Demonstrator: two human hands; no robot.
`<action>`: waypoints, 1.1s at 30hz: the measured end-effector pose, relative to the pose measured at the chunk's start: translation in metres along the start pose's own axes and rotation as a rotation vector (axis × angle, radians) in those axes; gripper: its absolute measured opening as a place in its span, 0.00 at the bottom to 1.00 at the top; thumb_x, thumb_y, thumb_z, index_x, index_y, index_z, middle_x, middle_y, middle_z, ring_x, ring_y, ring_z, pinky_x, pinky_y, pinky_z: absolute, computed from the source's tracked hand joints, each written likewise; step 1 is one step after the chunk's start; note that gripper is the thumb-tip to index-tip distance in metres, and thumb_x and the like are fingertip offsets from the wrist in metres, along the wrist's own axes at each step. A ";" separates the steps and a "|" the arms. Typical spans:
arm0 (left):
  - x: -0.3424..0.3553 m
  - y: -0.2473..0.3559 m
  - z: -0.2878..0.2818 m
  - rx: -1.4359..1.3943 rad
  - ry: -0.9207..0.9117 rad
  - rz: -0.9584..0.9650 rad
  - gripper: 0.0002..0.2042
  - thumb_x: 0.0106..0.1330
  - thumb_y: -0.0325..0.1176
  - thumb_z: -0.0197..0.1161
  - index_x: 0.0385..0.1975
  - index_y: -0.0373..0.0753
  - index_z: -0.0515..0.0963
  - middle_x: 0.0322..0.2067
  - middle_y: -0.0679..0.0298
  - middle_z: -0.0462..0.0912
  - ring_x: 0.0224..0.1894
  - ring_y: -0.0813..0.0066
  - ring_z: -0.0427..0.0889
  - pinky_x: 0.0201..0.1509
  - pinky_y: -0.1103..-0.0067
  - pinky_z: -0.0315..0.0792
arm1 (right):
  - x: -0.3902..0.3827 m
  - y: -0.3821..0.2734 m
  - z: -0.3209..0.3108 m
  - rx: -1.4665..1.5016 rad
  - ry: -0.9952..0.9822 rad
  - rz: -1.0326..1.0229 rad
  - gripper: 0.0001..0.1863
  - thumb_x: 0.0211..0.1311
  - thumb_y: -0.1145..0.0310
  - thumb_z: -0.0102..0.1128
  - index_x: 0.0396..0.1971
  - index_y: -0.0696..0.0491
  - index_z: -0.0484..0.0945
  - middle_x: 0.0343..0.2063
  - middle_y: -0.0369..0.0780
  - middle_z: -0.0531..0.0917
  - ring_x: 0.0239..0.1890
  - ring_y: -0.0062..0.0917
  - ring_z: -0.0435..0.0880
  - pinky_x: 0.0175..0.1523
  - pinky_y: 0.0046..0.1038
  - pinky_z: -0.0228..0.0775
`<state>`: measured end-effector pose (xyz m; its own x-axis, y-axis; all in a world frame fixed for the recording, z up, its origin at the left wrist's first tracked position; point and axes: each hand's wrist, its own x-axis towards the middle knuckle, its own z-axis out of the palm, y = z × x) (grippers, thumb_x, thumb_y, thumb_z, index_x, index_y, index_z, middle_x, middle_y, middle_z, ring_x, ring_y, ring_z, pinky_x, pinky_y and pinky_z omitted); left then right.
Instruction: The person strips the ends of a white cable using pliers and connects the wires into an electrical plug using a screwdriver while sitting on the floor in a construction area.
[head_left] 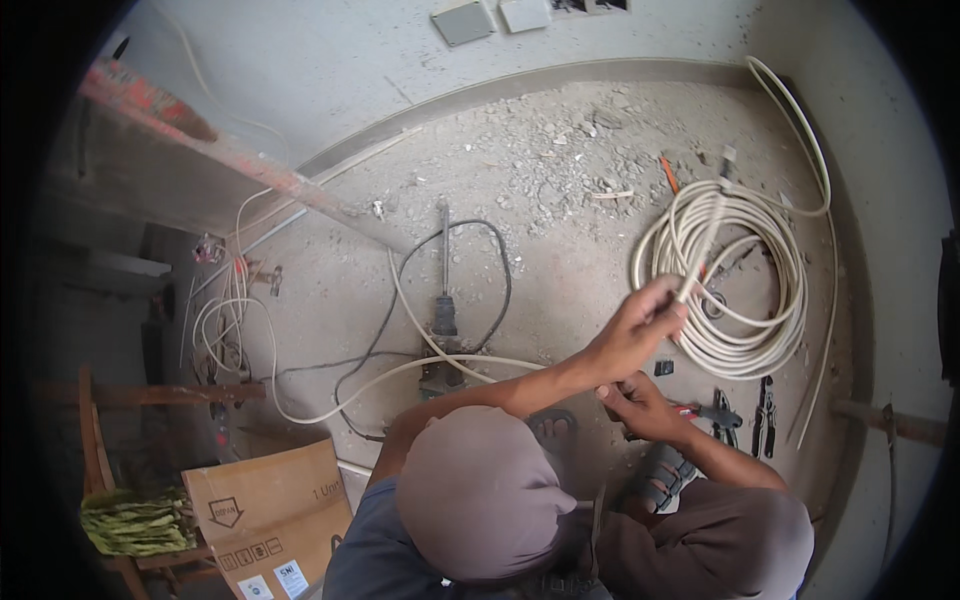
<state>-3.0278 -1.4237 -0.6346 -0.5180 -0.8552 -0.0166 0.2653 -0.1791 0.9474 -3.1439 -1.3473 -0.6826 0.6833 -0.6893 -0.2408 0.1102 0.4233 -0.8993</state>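
My left hand (pixel 650 312) reaches forward, its fingers pinched on a length of white cable (pixel 707 245). The held length is blurred and rises toward a darker tip. It crosses a large coil of white cable (pixel 790 290) lying on the floor. Nearer to me, my right hand (pixel 643 404) is closed with the thumb against the fingers. Whatever it may hold is hidden. Just beyond it lies a small black block (pixel 664 368). Beside its wrist is a red-and-black-handled tool (pixel 690 410), partly covered by the arm. Black-handled pliers (pixel 765 420) lie farther right.
A power tool with a long bit (pixel 444 300) lies left of centre, a dark cord looping round it. Rubble (pixel 560 150) covers the floor by the wall. At left stand a red-stained pole (pixel 240 170), a hammer (pixel 270 278), tangled wires (pixel 228 325) and a cardboard box (pixel 265 510).
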 end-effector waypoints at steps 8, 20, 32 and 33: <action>-0.097 0.003 -0.095 1.155 -0.653 -0.512 0.22 0.62 0.50 0.59 0.46 0.38 0.78 0.29 0.54 0.83 0.35 0.54 0.83 0.41 0.62 0.74 | -0.086 -0.109 -0.121 0.323 0.589 -0.465 0.22 0.74 0.50 0.41 0.23 0.49 0.67 0.13 0.26 0.56 0.13 0.12 0.54 0.17 0.18 0.47; -0.132 0.041 -0.196 -0.108 0.691 0.001 0.18 0.76 0.45 0.45 0.21 0.46 0.62 0.16 0.72 0.59 0.15 0.82 0.56 0.22 0.83 0.56 | -0.060 -0.174 -0.222 -0.346 0.866 -0.267 0.30 0.72 0.39 0.36 0.32 0.52 0.75 0.15 0.25 0.57 0.16 0.12 0.52 0.22 0.18 0.44; -0.104 -0.087 -0.117 -0.671 0.749 -0.436 0.11 0.72 0.36 0.51 0.50 0.41 0.68 0.28 0.66 0.69 0.29 0.77 0.71 0.39 0.80 0.73 | 0.004 0.110 -0.078 -1.054 0.198 -0.079 0.13 0.50 0.81 0.53 0.38 0.59 0.79 0.32 0.53 0.81 0.38 0.50 0.81 0.45 0.41 0.73; -0.108 -0.098 -0.097 -0.640 0.790 -0.441 0.15 0.71 0.34 0.51 0.55 0.40 0.66 0.31 0.64 0.72 0.33 0.74 0.75 0.46 0.76 0.76 | -0.002 0.108 -0.077 -1.013 0.228 -0.092 0.12 0.52 0.80 0.54 0.38 0.59 0.79 0.31 0.53 0.81 0.38 0.49 0.81 0.45 0.41 0.73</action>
<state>-2.9193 -1.3610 -0.7569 -0.0664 -0.6837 -0.7267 0.6745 -0.5675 0.4723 -3.1891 -1.3456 -0.8072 0.5389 -0.8331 -0.1244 -0.5743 -0.2553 -0.7778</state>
